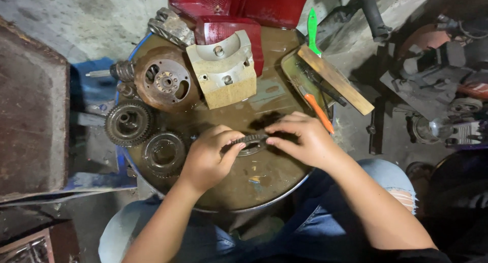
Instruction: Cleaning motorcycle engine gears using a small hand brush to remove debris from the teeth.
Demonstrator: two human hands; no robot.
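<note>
Both my hands grip a dark toothed gear ring (252, 141) just above the round oily drum top (264, 192). My left hand (209, 156) holds its left side with thumb and fingers. My right hand (300, 136) pinches its right side, fingers curled over the teeth. Much of the ring is hidden under my fingers.
On the drum top lie a rusty flywheel disc (165, 83), a large gear (129, 122), a bearing ring (163, 153) and a pale metal housing block (226, 69). A tray (292, 75) at right holds a wooden strip (335, 79) and an orange-handled tool (319, 112). Red panels (264, 3) sit behind.
</note>
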